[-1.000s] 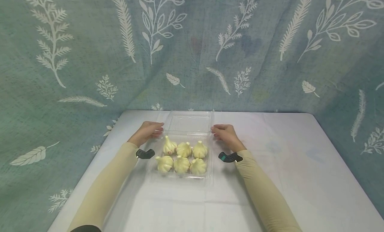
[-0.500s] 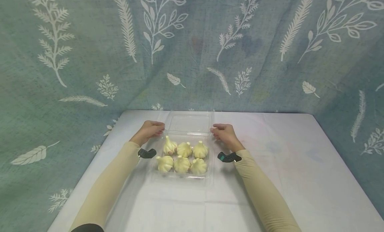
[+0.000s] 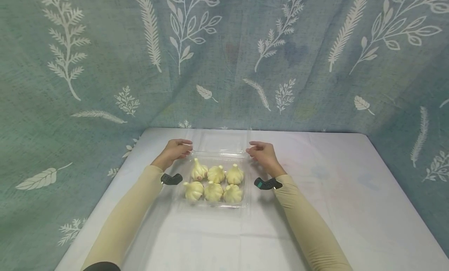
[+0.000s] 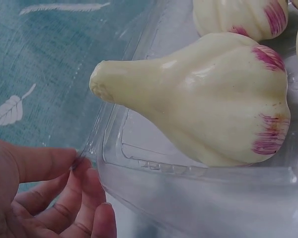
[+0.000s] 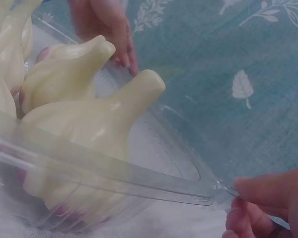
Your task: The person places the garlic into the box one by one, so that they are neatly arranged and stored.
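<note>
A clear plastic box (image 3: 218, 205) stands on the table with its hinged lid (image 3: 223, 141) folded back on the far side. Inside it sit several pale, glossy garlic bulbs (image 3: 199, 172) in two rows, and purple streaks show on their bases in the left wrist view. At the far left corner my left hand (image 3: 176, 150) pinches the lid's thin edge between thumb and index finger. My right hand (image 3: 264, 156) grips the lid's edge the same way at the far right corner. One long-necked garlic bulb (image 4: 203, 104) lies close to the left fingers.
A white cloth covers the table (image 3: 336, 193), its far edge just behind the lid. Green-blue curtain fabric (image 3: 224, 60) with white leaf prints hangs behind and on both sides.
The lid has tipped up slightly from its flatter position. Both hands have risen a little at the lid's edges. The garlic bulbs stay where they were in the box.
</note>
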`<action>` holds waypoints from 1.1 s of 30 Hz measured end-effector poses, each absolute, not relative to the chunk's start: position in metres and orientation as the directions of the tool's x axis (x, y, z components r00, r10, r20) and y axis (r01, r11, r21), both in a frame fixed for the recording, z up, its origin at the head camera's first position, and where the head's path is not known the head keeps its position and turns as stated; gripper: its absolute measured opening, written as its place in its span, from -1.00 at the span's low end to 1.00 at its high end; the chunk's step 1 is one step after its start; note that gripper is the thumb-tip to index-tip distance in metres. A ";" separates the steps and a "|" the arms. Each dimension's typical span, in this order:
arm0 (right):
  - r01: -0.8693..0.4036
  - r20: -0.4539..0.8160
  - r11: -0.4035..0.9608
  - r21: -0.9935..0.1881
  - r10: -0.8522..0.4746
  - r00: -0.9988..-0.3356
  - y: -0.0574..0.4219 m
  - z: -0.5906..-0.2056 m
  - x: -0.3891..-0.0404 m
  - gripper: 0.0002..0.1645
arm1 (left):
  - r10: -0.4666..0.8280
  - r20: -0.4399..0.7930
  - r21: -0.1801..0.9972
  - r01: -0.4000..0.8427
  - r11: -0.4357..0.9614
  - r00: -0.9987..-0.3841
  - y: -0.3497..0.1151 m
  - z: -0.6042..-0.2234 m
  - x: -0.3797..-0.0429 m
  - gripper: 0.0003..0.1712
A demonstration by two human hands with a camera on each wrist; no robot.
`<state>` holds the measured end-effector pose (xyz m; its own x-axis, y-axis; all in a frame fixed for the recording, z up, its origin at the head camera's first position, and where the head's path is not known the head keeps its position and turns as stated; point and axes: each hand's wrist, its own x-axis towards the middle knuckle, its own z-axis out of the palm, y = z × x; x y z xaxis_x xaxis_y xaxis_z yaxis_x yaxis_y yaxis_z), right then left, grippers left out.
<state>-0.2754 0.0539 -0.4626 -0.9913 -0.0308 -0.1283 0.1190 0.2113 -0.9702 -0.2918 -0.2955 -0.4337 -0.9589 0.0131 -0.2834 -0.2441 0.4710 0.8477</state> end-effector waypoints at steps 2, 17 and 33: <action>0.103 -0.110 0.208 -0.973 -0.025 -0.994 0.054 -0.463 -0.275 -0.42 | 0.012 -0.277 0.851 -0.239 0.468 -0.961 -0.295 -0.432 -0.290 -0.44; 0.020 -0.025 0.209 -0.978 -0.018 -1.000 0.054 -0.460 -0.270 -0.49 | 0.027 -0.213 0.877 -0.178 0.446 -0.977 -0.301 -0.433 -0.288 -0.45; -0.083 0.080 0.221 -0.972 -0.027 -0.996 0.054 -0.457 -0.265 -0.60 | 0.028 -0.141 0.908 -0.118 0.402 -0.990 -0.304 -0.431 -0.278 -0.48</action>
<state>-0.2648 0.0540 -0.4571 -0.9965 -0.0266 0.0795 -0.0834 0.2212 -0.9717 -0.2780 -0.3041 -0.4308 -0.9896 0.0280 -0.1410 -0.1181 0.4015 0.9082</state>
